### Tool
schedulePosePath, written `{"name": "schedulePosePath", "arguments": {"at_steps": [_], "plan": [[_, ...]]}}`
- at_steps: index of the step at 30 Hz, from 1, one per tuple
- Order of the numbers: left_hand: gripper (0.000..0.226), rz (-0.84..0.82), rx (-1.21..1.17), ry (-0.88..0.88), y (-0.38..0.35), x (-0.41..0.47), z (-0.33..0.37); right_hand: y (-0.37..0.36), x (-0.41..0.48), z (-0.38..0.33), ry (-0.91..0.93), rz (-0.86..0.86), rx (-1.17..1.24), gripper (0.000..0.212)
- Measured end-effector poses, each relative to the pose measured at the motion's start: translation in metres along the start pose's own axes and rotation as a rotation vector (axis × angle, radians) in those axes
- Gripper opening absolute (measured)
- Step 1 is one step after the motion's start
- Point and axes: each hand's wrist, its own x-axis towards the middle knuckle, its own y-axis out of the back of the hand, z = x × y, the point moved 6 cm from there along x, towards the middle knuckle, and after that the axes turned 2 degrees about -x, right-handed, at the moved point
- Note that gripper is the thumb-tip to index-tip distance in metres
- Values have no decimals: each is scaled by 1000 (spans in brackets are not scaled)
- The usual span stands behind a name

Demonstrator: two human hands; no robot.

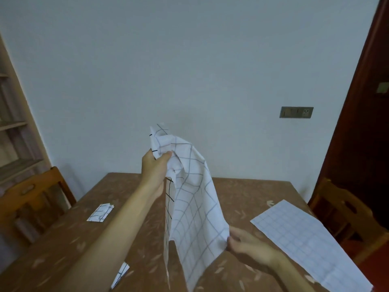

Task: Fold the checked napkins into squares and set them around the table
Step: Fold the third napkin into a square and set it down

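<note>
Holding aloft one white cloth napkin with grey checks (195, 207): left grip (155, 165) clamped on its bunched top, right grip (242, 243) pinching the lower edge, the cloth hanging between them above the brown patterned surface (84, 239). Step, as judged: opening out before folding. Next calls for finding corners and laying it flat.

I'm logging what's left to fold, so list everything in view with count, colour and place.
held napkin: one, white with dark checks, hanging above table
folded napkins: two, white checked, table's left and near edge
flat napkin: one, white, faint checks, table's right
table: one, brown patterned, centre
chairs: two, wooden, either side
switch panel: one, grey, far wall
left hand: one, gripping held napkin's top
right hand: one, pinching its lower edge
</note>
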Motion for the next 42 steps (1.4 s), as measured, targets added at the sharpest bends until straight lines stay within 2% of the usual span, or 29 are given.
{"name": "schedulePosePath", "arguments": {"at_steps": [2,5,7,10,13,18,22,25,26,27,28,29,30,33,34,35,36,38,42], "plan": [[18,-17,40,3,-1,-3,-1,1,4,-7,45,61,71,79],[24,-175,149,-17,-11,-7,0,16,6,-18,104,288,120,55],[42,-324,302,-41,-14,-12,-1,31,6,-24,160,442,117,40],[69,-469,537,-93,-14,-18,-14,49,1,-36,186,604,119,34],[75,-479,546,-143,-10,-17,-17,66,-8,-48,206,683,88,27],[71,-476,557,-155,4,-8,-10,97,-35,-69,250,803,-33,21],[63,-446,523,-235,15,1,2,126,-49,-80,290,825,84,32],[63,-422,468,-256,15,1,10,144,-54,-76,247,804,195,59],[62,-411,451,-284,14,0,14,150,-52,-73,233,779,222,57],[61,-397,440,-312,13,0,16,151,-53,-75,244,769,223,45],[60,-393,419,-329,12,-2,18,152,-54,-74,224,794,185,33],[62,-386,404,-341,11,-3,19,157,-57,-73,210,830,105,34],[64,-382,390,-350,12,-3,20,160,-60,-71,175,861,29,47],[54,-364,371,-377,18,0,21,156,-62,-73,163,797,-170,62],[51,-363,380,-380,21,1,22,151,-65,-80,171,779,-247,45],[52,-355,407,-379,23,1,23,147,-66,-85,178,732,-307,18],[56,-347,446,-381,25,1,24,146,-66,-88,183,696,-369,17],[59,-335,531,-391,28,-1,26,150,-66,-92,159,686,-534,35],[49,-333,566,-385,30,-7,26,157,-58,-90,109,662,-651,51]]}}
